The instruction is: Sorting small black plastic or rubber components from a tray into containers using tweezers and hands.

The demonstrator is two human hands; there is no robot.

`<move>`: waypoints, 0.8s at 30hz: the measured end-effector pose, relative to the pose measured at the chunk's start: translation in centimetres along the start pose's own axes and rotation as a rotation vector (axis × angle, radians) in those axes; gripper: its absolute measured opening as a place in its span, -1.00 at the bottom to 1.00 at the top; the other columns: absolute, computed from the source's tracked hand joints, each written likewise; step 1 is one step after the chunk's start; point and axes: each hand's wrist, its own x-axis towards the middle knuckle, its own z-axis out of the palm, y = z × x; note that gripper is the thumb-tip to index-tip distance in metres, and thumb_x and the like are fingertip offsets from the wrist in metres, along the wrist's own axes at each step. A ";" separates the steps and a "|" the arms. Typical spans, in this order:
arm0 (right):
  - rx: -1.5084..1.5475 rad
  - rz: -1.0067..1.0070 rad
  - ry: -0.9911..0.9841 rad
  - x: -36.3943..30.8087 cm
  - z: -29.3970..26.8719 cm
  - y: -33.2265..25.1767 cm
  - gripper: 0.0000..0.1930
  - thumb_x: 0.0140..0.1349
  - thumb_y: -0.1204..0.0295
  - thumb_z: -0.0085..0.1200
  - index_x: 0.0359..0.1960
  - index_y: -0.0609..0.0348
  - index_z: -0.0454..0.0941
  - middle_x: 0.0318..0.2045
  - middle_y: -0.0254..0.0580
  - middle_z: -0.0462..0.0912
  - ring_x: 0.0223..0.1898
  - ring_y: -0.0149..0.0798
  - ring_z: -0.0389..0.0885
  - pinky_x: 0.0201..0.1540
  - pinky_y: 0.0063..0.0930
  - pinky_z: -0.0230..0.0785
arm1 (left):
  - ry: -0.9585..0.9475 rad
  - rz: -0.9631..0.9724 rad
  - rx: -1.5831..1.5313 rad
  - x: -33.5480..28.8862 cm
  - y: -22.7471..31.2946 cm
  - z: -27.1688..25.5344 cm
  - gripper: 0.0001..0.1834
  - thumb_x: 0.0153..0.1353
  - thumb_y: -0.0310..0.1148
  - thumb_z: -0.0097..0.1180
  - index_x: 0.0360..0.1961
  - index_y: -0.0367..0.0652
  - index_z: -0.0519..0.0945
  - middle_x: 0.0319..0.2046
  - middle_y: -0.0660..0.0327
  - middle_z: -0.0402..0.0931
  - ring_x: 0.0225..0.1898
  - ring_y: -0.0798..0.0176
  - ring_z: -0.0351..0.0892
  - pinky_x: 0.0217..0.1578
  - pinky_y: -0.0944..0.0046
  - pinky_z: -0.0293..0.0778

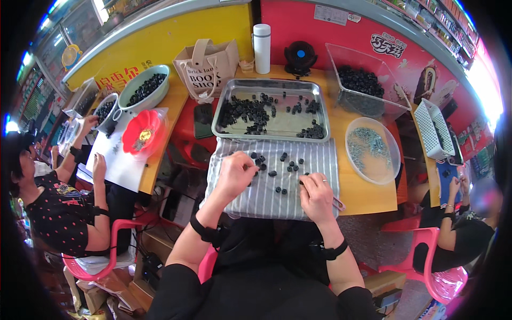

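One tray [282,127] (black parts [242,113] inside), striped cloth [256,205]

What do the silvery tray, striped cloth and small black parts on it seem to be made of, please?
Tray: probably shiny metal, given its silvery, reflective walls.
Striped cloth: apparently matte fabric, given its rippled edge.
Small black parts: perhaps plastic or rubber; the dark, faintly shiny look leaves it open.

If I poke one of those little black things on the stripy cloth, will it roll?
The black pieces look small and roundish, so one might roll. The striped cloth looks soft, probably slowing it. Being tiny, each is likely light.
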 end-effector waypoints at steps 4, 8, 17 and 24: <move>0.044 0.061 0.015 -0.4 0.3 0.1 -0.66 -0.05 0.67 0.16 -0.15 0.22 0.57 -0.35 -0.10 0.51 -0.26 -0.01 0.53 -0.23 -0.19 0.40 | 0.114 -0.028 -0.027 -0.1 1.1 -0.3 -0.90 0.01 -0.53 0.28 -0.45 -0.30 0.61 -0.45 0.09 0.56 -0.49 0.19 0.55 -0.47 0.26 0.42; 0.082 0.122 -0.011 -0.5 0.2 0.4 -0.65 -0.04 0.64 0.19 -0.14 0.22 0.57 -0.31 -0.08 0.55 -0.23 0.00 0.54 -0.20 -0.20 0.42 | 0.192 0.067 -0.061 -2.6 3.1 -0.3 -0.94 0.06 -0.54 0.26 -0.41 -0.26 0.62 -0.45 0.13 0.56 -0.49 0.23 0.54 -0.48 0.30 0.40; 0.162 0.071 0.011 -0.6 -0.8 -1.8 -0.68 -0.04 0.66 0.22 -0.17 0.22 0.60 -0.33 -0.12 0.65 -0.30 -0.09 0.60 -0.22 -0.32 0.44 | -0.210 -0.366 -0.713 -8.2 5.0 3.9 -0.90 0.25 -0.49 0.18 -0.23 -0.27 0.64 -0.34 0.26 0.63 -0.40 0.47 0.54 -0.41 0.43 0.43; 0.339 0.137 0.032 -3.7 -1.8 -6.1 -0.67 -0.05 0.72 0.23 -0.18 0.22 0.60 -0.34 -0.15 0.69 -0.34 -0.18 0.62 -0.27 -0.41 0.40 | -0.376 -0.658 -1.463 -9.2 5.0 5.0 -0.75 0.29 -0.47 0.17 -0.02 -0.30 0.55 -0.23 0.23 0.62 -0.30 0.41 0.59 -0.27 0.43 0.51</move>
